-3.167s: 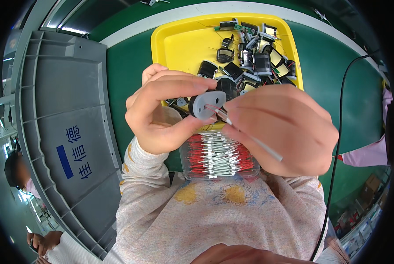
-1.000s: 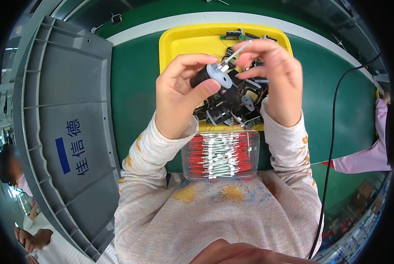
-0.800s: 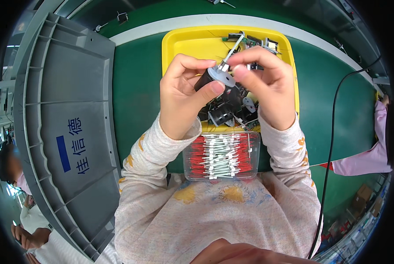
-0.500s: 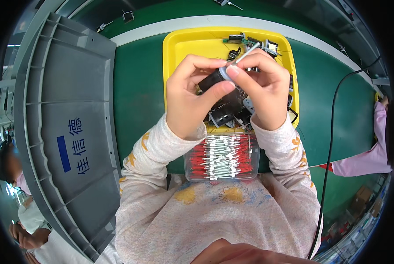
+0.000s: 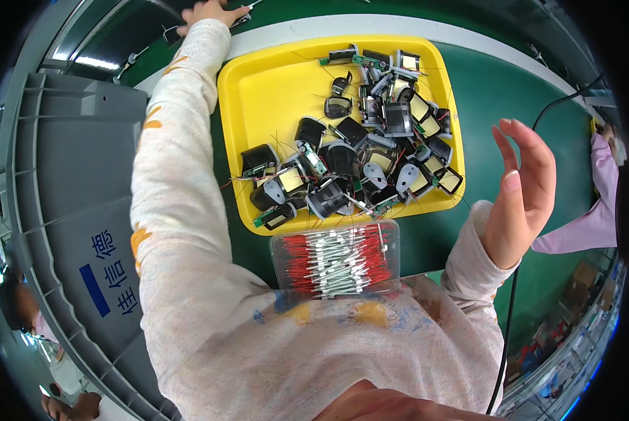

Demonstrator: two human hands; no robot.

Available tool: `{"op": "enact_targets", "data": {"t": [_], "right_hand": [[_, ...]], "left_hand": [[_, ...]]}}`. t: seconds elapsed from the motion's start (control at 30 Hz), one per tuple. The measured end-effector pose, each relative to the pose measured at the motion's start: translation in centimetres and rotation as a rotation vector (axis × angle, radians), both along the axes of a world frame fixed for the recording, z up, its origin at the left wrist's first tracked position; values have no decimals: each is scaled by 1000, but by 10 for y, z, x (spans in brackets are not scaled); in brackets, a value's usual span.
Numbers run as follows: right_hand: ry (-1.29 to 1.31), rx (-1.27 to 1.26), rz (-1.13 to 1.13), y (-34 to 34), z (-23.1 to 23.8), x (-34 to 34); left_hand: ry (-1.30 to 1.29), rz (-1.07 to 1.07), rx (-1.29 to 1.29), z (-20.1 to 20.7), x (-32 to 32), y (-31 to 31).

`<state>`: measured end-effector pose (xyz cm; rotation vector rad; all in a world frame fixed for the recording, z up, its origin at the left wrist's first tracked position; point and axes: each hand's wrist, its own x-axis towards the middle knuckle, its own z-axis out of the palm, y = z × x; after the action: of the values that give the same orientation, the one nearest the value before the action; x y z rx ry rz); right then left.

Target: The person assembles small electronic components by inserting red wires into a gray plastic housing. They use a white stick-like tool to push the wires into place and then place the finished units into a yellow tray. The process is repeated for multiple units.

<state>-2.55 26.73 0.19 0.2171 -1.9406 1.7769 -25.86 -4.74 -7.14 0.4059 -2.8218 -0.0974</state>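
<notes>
My left hand (image 5: 213,12) is stretched to the far left, past the white strip, over the green surface beyond it. Its fingers are spread. A small black part (image 5: 242,19) with a white stick shows by its thumb; the palm side is hidden. My right hand (image 5: 521,193) is raised to the right of the yellow tray (image 5: 272,77), fingers loosely curved and apart, holding nothing. Black curved housings (image 5: 399,119) with grey ends, green boards and thin wires lie heaped in the tray's right and near parts. A clear box (image 5: 277,245) of red-and-white sticks (image 5: 339,259) stands in front of me.
A large grey plastic crate (image 5: 83,175) stands on its side along the left. A black cable (image 5: 512,316) runs down the right side. Another person's pink sleeve (image 5: 595,203) reaches in at the right. More small parts (image 5: 128,63) lie on the far green strip.
My hands have parted from the black cylindrical part with the white stick that both held over the tray. The left has gone far left, the right has drawn back right.
</notes>
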Motion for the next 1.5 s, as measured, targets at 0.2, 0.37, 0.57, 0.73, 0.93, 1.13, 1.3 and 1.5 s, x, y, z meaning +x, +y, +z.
{"op": "enact_targets", "data": {"t": [0.2, 0.37, 0.57, 0.73, 0.93, 1.13, 1.3, 1.5], "right_hand": [[-3, 55, -42, 5, -6, 13], [35, 11, 58, -3, -3, 21], [13, -13, 144, -10, -2, 42], [-141, 413, 444, -21, -7, 48], [57, 853, 620, -40, -38, 62], [136, 1089, 767, -63, -38, 65], [139, 1095, 849, -65, -25, 55], [-269, -37, 765, -57, 14, 21]], "left_hand": [[-226, -1066, 282, 31, 51, 42], [-233, -1071, 262, 44, 103, 73], [-349, -802, -30, 17, 98, 117], [-429, -784, 310, 13, 87, 72], [-571, -683, 1269, 54, 125, 31], [-282, -612, 1636, 60, 166, 18], [-62, -819, 1632, 57, 192, 26], [218, -702, 1436, 65, 232, 47]]}}
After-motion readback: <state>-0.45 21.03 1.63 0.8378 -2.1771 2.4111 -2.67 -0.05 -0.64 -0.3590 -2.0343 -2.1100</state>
